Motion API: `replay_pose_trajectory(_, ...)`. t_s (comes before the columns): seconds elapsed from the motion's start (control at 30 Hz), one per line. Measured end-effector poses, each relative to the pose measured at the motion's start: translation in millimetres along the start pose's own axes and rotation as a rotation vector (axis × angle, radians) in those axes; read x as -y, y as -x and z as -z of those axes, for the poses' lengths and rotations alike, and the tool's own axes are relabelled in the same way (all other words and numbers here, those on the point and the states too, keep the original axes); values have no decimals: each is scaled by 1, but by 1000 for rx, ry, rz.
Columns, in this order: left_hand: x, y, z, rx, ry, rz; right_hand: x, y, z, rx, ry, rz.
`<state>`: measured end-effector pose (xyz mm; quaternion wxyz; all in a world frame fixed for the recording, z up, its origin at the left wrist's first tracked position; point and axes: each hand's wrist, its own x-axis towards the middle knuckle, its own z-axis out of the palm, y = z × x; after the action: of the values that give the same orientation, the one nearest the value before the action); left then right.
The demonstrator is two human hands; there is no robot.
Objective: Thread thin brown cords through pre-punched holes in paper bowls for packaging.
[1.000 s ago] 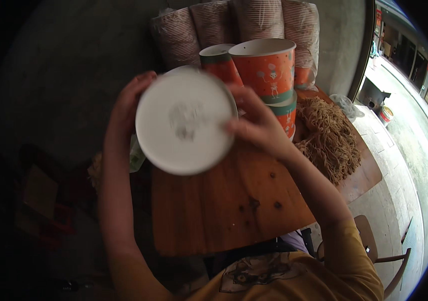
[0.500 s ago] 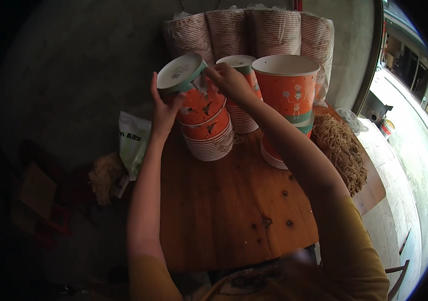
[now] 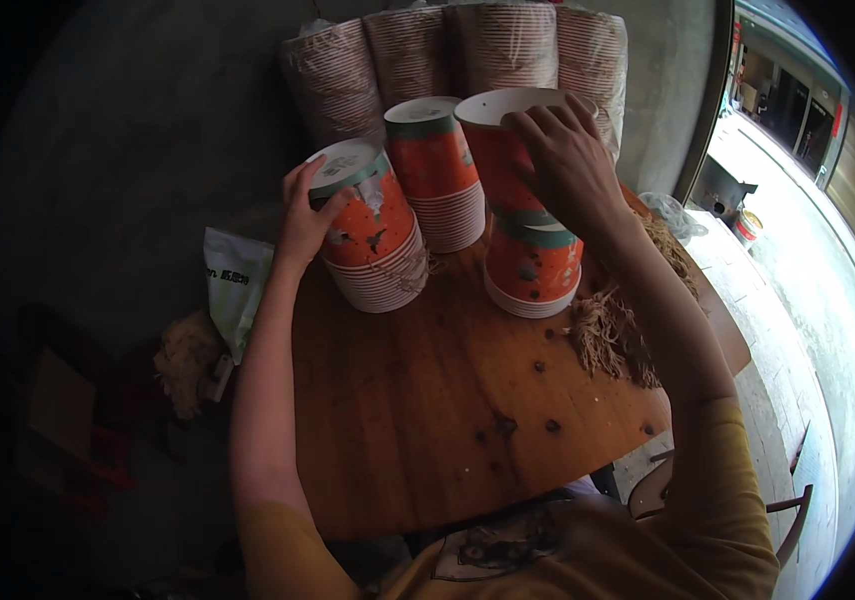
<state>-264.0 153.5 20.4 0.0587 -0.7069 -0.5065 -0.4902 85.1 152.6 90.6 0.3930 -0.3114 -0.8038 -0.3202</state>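
Observation:
My left hand (image 3: 304,218) is closed around the side of a paper bucket (image 3: 362,215), orange with a green band, upside down on a nested stack. A torn whitish patch (image 3: 372,192) shows near its green band. To the right, an upright orange bucket (image 3: 495,155) rests on another upside-down bucket (image 3: 535,262). Over its rim bend the fingers of my right hand (image 3: 572,165); their tips and any grip are hidden. Between the two stands a further upside-down bucket stack (image 3: 437,165). Some thin twine (image 3: 409,272) hangs by the left stack.
Brown twine bundles (image 3: 615,335) lie on the wooden table (image 3: 407,420) beside my right forearm. Plastic-wrapped bucket stacks (image 3: 507,50) line the wall behind. At the left edge are a white-green bag (image 3: 237,285) and a beige bundle (image 3: 187,360). A bright doorway opens at right.
The left bucket has come down onto its stack, still in my left hand. My right hand has left its side and moved right to the upright bucket's rim. The view has shifted.

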Motion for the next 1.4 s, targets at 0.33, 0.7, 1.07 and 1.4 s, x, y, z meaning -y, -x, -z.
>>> replay_pose_trajectory(0.33, -122, 39, 1, -436, -25, -177, -7, 1, 65, -82, -358, 222)
replay_pose_trajectory(0.7, -225, 143, 12, 321, -10, -398, 26, 110, 90, 303, -841, 143)
replay_pose_trajectory(1.07, -227, 187, -14, 321, -207, -246, -45, 237, 23, 512, -334, -227)
replay_pose_trajectory(1.4, -226, 191, -23, 323, -174, -202, -46, 236, 10, 536, -305, 35)
